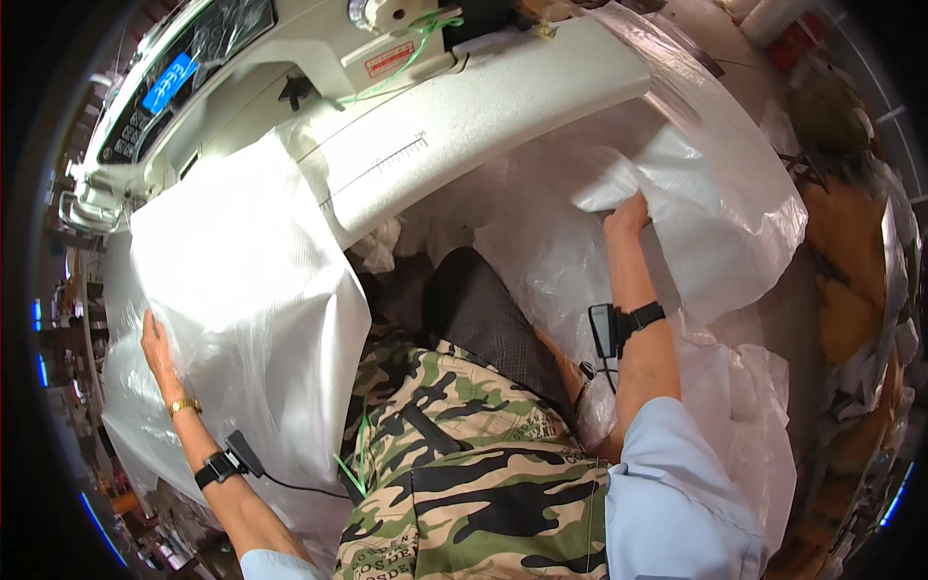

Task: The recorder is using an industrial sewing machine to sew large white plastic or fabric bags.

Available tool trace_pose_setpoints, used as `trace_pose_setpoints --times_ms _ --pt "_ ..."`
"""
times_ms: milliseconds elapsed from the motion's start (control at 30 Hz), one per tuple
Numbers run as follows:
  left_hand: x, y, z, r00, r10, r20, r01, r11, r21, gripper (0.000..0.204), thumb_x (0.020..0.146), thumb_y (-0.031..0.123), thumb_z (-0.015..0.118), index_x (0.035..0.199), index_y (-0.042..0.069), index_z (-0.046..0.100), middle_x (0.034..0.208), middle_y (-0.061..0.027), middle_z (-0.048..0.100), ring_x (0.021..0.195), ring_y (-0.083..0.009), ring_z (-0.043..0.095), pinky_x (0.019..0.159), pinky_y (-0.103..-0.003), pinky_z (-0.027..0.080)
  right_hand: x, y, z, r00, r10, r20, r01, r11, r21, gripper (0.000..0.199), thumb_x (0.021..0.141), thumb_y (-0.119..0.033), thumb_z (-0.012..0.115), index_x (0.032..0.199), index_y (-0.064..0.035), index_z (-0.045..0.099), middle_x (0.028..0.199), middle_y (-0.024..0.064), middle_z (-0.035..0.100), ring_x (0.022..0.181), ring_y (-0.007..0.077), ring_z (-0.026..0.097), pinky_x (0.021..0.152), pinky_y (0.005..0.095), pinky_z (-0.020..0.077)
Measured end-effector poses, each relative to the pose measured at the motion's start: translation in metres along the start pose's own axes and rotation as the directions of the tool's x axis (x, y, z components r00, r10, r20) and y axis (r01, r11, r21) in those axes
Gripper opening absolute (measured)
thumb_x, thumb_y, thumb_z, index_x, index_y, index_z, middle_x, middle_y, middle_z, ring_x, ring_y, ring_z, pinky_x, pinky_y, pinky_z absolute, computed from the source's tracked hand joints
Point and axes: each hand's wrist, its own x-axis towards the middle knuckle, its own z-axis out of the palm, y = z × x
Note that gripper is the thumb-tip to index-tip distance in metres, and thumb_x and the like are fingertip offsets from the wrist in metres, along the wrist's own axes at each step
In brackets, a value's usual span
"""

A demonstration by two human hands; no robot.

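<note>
My left hand (159,350) is at the left edge of a white woven plastic sheet (246,251), its fingers partly hidden by the film and seemingly closed on the edge. This sheet drapes over the left part of a white sewing machine (503,101) and hangs down beside my lap. On the right, my right hand (628,217) is closed in a fist on a fold of white translucent plastic sheeting (725,217), below the right end of the machine bed. Whether the two stretches of sheeting are one piece, I cannot tell.
A control panel with a blue display (169,82) sits on the machine at the upper left. Green thread (387,77) trails across its head. My camouflage apron (483,454) covers my lap. More crumpled plastic (744,396) lies at the right. Brown material (846,280) is piled beyond it.
</note>
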Motion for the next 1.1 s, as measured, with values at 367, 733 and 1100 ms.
trace_pose_setpoints --times_ms 367,733,1100 --pt "0.003 0.025 0.001 1.0 -0.01 0.023 0.01 1.0 0.001 0.04 0.097 0.013 0.048 0.131 -0.008 0.052 0.136 -0.0227 0.054 0.127 -0.0357 0.05 0.108 -0.039 0.037 0.008 0.017 -0.025 0.989 0.064 0.135 -0.098 0.958 0.269 0.05 0.094 -0.025 0.061 0.138 -0.0077 0.045 0.135 0.0106 0.052 0.123 0.028 0.052 0.105 0.0434 0.0433" --pt "-0.001 0.026 0.0 1.0 -0.022 0.005 0.022 0.999 0.037 0.04 0.095 0.014 0.05 0.131 -0.006 0.053 0.135 -0.0221 0.055 0.126 -0.0366 0.05 0.107 -0.041 0.037 0.081 -0.029 0.017 0.991 0.07 0.111 -0.11 0.902 0.417 0.039 0.1 -0.022 0.046 0.134 -0.0041 0.05 0.135 0.0115 0.054 0.122 0.0285 0.053 0.108 0.0427 0.0404" --pt "-0.005 0.037 -0.002 1.0 -0.024 -0.003 0.024 0.999 0.042 0.039 0.096 0.014 0.05 0.131 -0.005 0.054 0.136 -0.0215 0.053 0.127 -0.0366 0.048 0.108 -0.041 0.035 0.015 0.065 0.038 0.956 0.19 0.223 -0.239 0.947 0.216 0.041 0.098 -0.027 0.049 0.135 -0.011 0.049 0.132 0.0082 0.054 0.121 0.0272 0.05 0.107 0.0443 0.0391"
